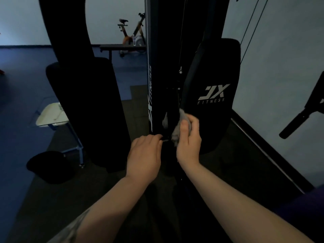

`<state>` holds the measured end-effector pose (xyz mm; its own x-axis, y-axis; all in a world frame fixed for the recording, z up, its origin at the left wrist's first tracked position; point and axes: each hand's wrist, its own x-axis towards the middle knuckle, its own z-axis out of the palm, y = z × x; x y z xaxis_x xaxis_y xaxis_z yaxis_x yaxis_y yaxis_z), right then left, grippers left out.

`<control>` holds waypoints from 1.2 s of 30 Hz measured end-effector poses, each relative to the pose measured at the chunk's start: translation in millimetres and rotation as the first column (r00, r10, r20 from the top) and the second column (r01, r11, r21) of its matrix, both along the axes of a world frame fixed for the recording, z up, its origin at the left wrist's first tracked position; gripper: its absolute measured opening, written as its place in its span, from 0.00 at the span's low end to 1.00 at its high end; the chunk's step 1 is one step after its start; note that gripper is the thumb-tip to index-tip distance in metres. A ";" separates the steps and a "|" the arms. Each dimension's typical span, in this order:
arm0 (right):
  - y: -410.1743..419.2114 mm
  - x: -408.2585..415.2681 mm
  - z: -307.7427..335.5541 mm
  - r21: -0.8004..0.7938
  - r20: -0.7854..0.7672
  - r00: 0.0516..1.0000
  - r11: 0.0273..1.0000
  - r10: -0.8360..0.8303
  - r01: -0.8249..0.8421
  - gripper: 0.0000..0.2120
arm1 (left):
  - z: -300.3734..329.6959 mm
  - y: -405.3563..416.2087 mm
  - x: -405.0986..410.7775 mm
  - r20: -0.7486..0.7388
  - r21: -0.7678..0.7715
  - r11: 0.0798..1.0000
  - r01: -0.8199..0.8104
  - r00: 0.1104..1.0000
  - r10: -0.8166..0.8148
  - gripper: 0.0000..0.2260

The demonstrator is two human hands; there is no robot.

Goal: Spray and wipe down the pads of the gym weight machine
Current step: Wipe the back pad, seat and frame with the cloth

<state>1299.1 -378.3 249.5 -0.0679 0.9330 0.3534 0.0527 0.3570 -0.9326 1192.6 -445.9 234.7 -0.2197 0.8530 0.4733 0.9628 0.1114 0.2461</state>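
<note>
A black pad (212, 95) with white "JX FITNESS" lettering stands upright right of the machine's dark central column (161, 67). My right hand (188, 137) is closed on a grey cloth (177, 132) pressed at the pad's lower left edge, beside the column. My left hand (144, 155) rests with bent fingers against a dark part at the foot of the column; whether it grips anything is hidden in shadow. A second long black pad (87, 109) stands to the left. No spray bottle is in view.
A small blue-framed glass table (50, 116) stands at left with a black cap (47, 165) on the floor below it. A black bar handle (301, 118) juts in at right. An orange exercise bike (133, 34) and a bench (122, 48) stand far back. Cables (249, 32) run by the wall.
</note>
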 end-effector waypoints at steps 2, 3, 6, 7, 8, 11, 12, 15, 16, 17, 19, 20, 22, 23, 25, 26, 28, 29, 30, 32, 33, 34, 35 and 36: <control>5.0 12.0 -0.1 -0.064 0.027 0.990 0.988 0.139 -0.137 0.13 | 0.6 -0.9 -1.0 0.000 0.001 1.000 0.020 1.000 -0.020 0.14; 10.0 13.6 6.7 -0.072 0.022 0.981 0.979 0.191 -0.189 0.14 | 0.6 -1.1 -1.2 0.001 0.000 1.000 0.022 1.000 -0.022 0.14; 15.1 11.6 24.9 -0.056 -0.017 0.957 0.955 0.289 -0.290 0.14 | -2.2 -3.4 -2.9 0.005 -0.006 0.998 0.058 0.998 -0.058 0.17; 10.3 12.1 19.1 -0.053 -0.016 0.957 0.956 0.289 -0.289 0.15 | -3.5 -5.1 -4.2 -0.002 -0.018 0.997 0.078 0.997 -0.078 0.18; 3.7 14.3 4.7 -0.058 -0.001 0.962 0.960 0.273 -0.272 0.15 | -4.5 -6.6 -5.5 -0.012 -0.031 0.995 0.096 0.995 -0.096 0.19; -19.2 20.8 -33.3 -0.153 0.036 0.969 0.960 0.243 -0.235 0.17 | -5.1 -9.6 -9.0 -0.040 -0.070 0.990 0.126 0.991 -0.129 0.20; -18.4 20.4 -33.8 -0.185 0.020 0.972 0.956 0.235 -0.228 0.16 | -4.6 -9.9 -9.3 -0.041 -0.075 0.989 0.127 0.991 -0.130 0.20; -4.6 18.8 -12.1 -0.224 -0.045 0.975 0.949 0.217 -0.222 0.13 | -2.6 -10.0 -8.6 -0.037 -0.091 0.989 0.120 0.992 -0.124 0.20; -2.6 19.4 -10.8 -0.219 -0.055 0.973 0.948 0.223 -0.230 0.12 | -1.7 -10.6 -8.2 -0.031 -0.096 0.988 0.119 0.992 -0.122 0.20; -4.1 20.8 -14.2 -0.209 -0.058 0.970 0.948 0.235 -0.242 0.13 | -1.0 -11.5 -7.8 -0.027 -0.099 0.988 0.121 0.992 -0.124 0.20; -13.3 21.7 -33.3 -0.218 -0.046 0.971 0.947 0.234 -0.238 0.13 | -0.6 -13.2 -6.3 -0.036 -0.105 0.987 0.123 0.991 -0.127 0.19; -18.5 20.4 -44.6 -0.224 -0.049 0.977 0.951 0.208 -0.214 0.13 | -1.0 -13.1 -6.0 -0.048 -0.107 0.987 0.124 0.990 -0.129 0.20; -22.0 13.7 -60.6 -0.223 -0.057 0.989 0.964 0.134 -0.144 0.13 | -3.0 -11.9 -8.1 -0.075 -0.114 0.986 0.125 0.988 -0.134 0.20; -18.5 10.9 -61.7 -0.221 -0.061 0.991 0.967 0.119 -0.129 0.12 | -3.8 -11.4 -9.7 -0.090 -0.112 0.986 0.122 0.987 -0.133 0.20; -8.0 10.8 -55.8 -0.239 -0.048 0.993 0.964 0.109 -0.117 0.13 | -4.6 -11.3 -11.6 -0.118 -0.113 0.985 0.130 0.983 -0.143 0.20; -1.4 13.1 -48.9 -0.226 -0.028 0.994 0.968 0.109 -0.112 0.14 | -4.2 -11.6 -12.0 -0.120 -0.116 0.984 0.136 0.981 -0.150 0.21; 6.3 17.9 -35.4 -0.157 0.009 0.993 0.981 0.117 -0.115 0.15 | -2.6 -13.6 -11.8 -0.107 -0.118 0.981 0.155 0.980 -0.168 0.22; 5.5 18.6 -33.7 -0.134 0.028 0.993 0.985 0.117 -0.112 0.15 | -2.4 -14.4 -11.7 -0.099 -0.120 0.978 0.168 0.979 -0.180 0.22; 0.3 18.6 -36.8 -0.129 0.035 0.994 0.986 0.107 -0.102 0.14 | -2.5 -14.9 -12.2 -0.097 -0.125 0.975 0.182 0.976 -0.195 0.23; -18.4 15.9 -60.0 -0.170 0.031 0.998 0.984 0.061 -0.054 0.13 | -2.5 -15.1 -14.6 -0.105 -0.136 0.971 0.198 0.971 -0.213 0.23; -27.5 14.6 -74.1 -0.197 0.043 0.998 0.980 0.042 -0.033 0.12 | -2.8 -14.7 -16.0 -0.112 -0.133 0.971 0.199 0.971 -0.214 0.23; -31.9 13.3 -86.9 -0.240 0.056 0.998 0.971 0.029 -0.014 0.11 | -3.5 -13.8 -16.8 -0.108 -0.127 0.971 0.200 0.971 -0.214 0.23; -31.7 12.8 -95.2 -0.290 0.076 0.997 0.957 0.018 0.005 0.12 | -4.0 -13.7 -17.0 -0.100 -0.126 0.971 0.204 0.971 -0.217 0.22; -30.4 13.7 -96.1 -0.337 0.071 0.997 0.942 0.019 0.006 0.12 | -4.5 -14.1 -16.7 -0.090 -0.134 0.969 0.208 0.971 -0.221 0.22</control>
<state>1312.8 -408.6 153.4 -0.0883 0.9960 0.0130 0.1226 0.0238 -0.9922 1175.8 -459.9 230.2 0.0197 0.9277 0.3728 0.9869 -0.0776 0.1411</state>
